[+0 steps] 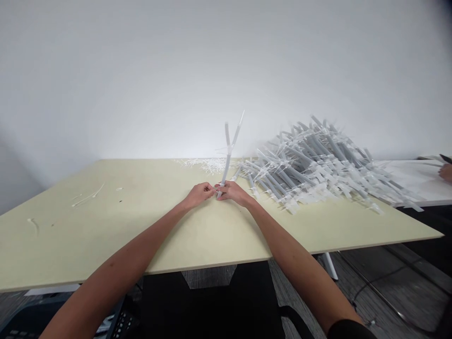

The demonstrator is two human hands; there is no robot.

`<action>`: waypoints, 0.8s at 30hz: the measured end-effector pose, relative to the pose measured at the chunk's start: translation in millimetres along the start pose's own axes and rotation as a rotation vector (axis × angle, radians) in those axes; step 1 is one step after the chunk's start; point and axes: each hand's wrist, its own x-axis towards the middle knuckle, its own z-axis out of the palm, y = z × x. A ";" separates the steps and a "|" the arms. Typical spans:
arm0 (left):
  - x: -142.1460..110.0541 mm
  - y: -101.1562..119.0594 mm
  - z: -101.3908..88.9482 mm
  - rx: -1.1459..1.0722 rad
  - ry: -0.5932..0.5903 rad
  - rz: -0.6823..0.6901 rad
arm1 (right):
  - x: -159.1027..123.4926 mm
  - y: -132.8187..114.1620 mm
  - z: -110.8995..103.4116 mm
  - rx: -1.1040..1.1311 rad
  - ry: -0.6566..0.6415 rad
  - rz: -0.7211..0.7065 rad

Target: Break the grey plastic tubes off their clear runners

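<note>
- A pale yellow-green tabletop (106, 226) stands against a white wall (176, 84).
- A forked grey plastic tube piece (226, 165) stands upright near the table's middle, its foot between both hands.
- The left hand (197, 195) and right hand (233, 193) meet there, fingers (213, 188) curled closed, apparently pinching the foot.
- A heaped pile of similar pieces (318, 165) lies just right; white plastic scraps (201, 165) lie behind.
- Another person's hand (445, 173) sits far right, beside a white board (413, 179).

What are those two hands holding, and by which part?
The left hand and right hand pinch a grey plastic tube at its lower end.

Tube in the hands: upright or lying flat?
Upright, slightly tilted: the grey tube rises from between the left hand and right hand, above the tabletop.
</note>
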 end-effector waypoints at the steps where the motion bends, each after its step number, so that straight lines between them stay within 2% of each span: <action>1: -0.3 1.5 -0.4 0.004 0.000 0.007 | -0.2 -0.4 0.0 0.008 -0.005 0.008; 10: -3.4 9.8 -5.6 0.106 -0.003 0.066 | -0.3 -1.6 -1.7 0.111 -0.070 0.003; 16: -1.0 7.3 -7.1 0.190 0.005 0.093 | -1.1 -3.9 2.6 0.027 -0.027 -0.023; 24: -2.0 11.4 -9.0 0.182 -0.018 0.085 | -3.3 -5.2 2.6 -0.082 -0.035 -0.076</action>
